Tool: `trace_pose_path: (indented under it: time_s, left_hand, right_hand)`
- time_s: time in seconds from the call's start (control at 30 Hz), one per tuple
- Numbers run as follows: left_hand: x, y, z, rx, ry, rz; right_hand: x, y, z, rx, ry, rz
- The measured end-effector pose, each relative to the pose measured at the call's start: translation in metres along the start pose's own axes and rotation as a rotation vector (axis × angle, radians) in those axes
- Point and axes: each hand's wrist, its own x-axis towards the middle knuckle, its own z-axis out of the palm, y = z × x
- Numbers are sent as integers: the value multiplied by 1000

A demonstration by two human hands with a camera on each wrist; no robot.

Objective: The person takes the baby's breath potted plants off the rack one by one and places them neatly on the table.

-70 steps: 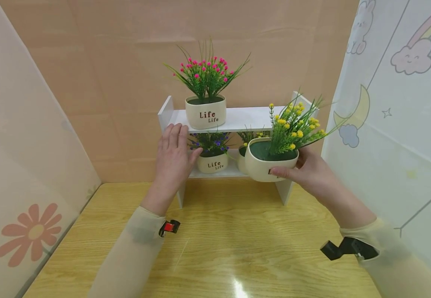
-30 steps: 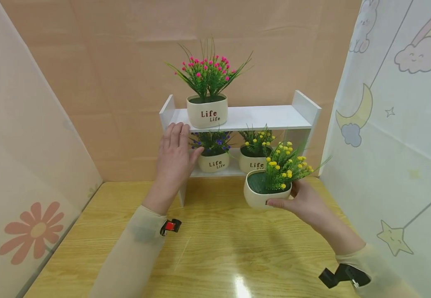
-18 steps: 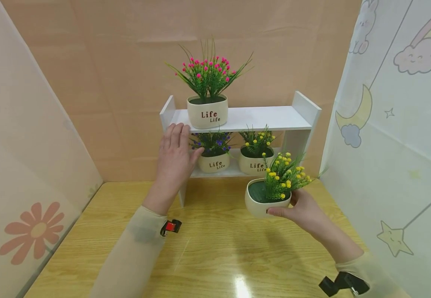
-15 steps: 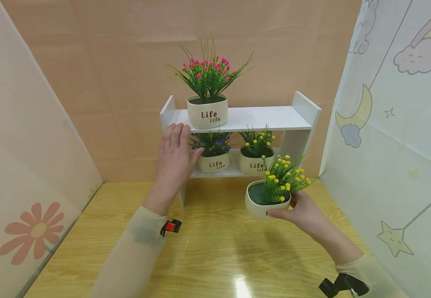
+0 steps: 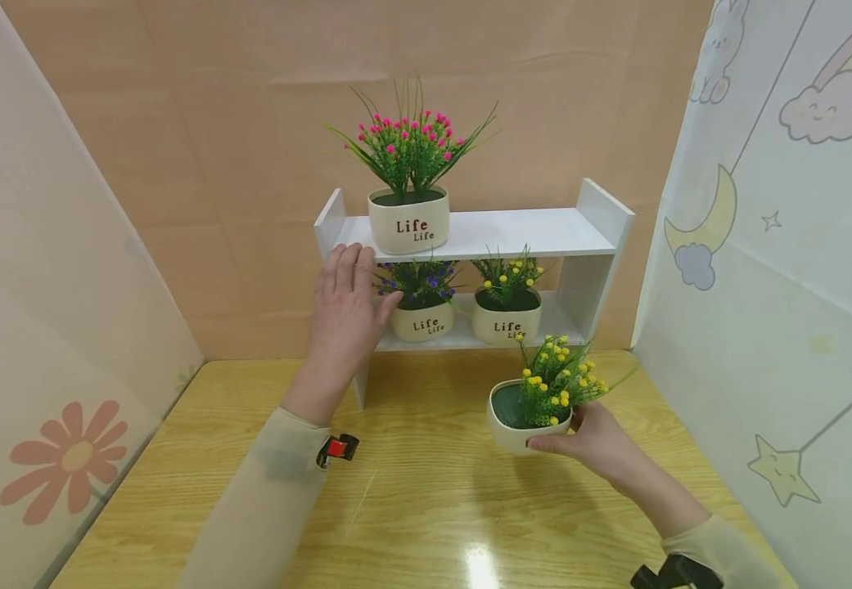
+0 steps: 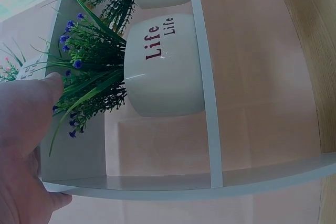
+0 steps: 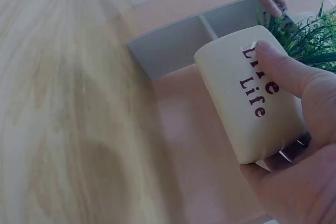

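Observation:
My right hand (image 5: pixel 595 442) holds a cream pot of yellow artificial flowers (image 5: pixel 510 442) in the air in front of the shelf, its thumb on the pot's lettered front. In the right wrist view the fingers wrap under the pot (image 7: pixel 231 103). My left hand (image 5: pixel 344 311) grips the left end of a white two-tier shelf (image 5: pixel 529 233), its thumb near the lower opening. Pink flowers in a cream pot (image 5: pixel 409 222) stand on the upper board. Below are a purple-flowered pot (image 5: pixel 423 323) and another yellow-flowered pot (image 5: pixel 507 321).
The shelf stands on a wood-grain table (image 5: pixel 411 491) against a tan backdrop (image 5: pixel 249 164). A white patterned panel (image 5: pixel 801 286) rises at the right. Another panel with a flower print (image 5: pixel 65 327) bounds the left.
My right hand has carried the yellow-flowered pot down and toward me, away from the shelf's right side. My left hand stays at the shelf's left end.

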Motion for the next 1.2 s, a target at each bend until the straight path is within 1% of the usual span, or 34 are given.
trace_pose_path:
  time_s: [0.17, 0.4, 0.53, 0.63, 0.8, 1.0, 1.2]
  left_hand:
    - [0, -1, 1, -1, 21, 9]
    - [0, -1, 1, -5, 6, 0]
    - [0, -1, 2, -9, 9, 0]
    - [1, -1, 3, -12, 5, -4]
    - [1, -1, 3, -13, -5, -9]
    - [1, -1, 3, -9, 7, -1]
    - [1, -2, 3, 0, 6, 0]
  right_hand:
    - [-2, 10, 3, 4, -20, 2]
    - [-2, 25, 8, -16, 3, -22]
    - [-1, 36, 12, -23, 5, -23]
    - [-1, 42, 14, 16, -8, -21]
    - [-1, 51, 17, 42, -14, -15]
    - [1, 59, 20, 32, 0, -22]
    - [1, 65, 24, 23, -13, 37]
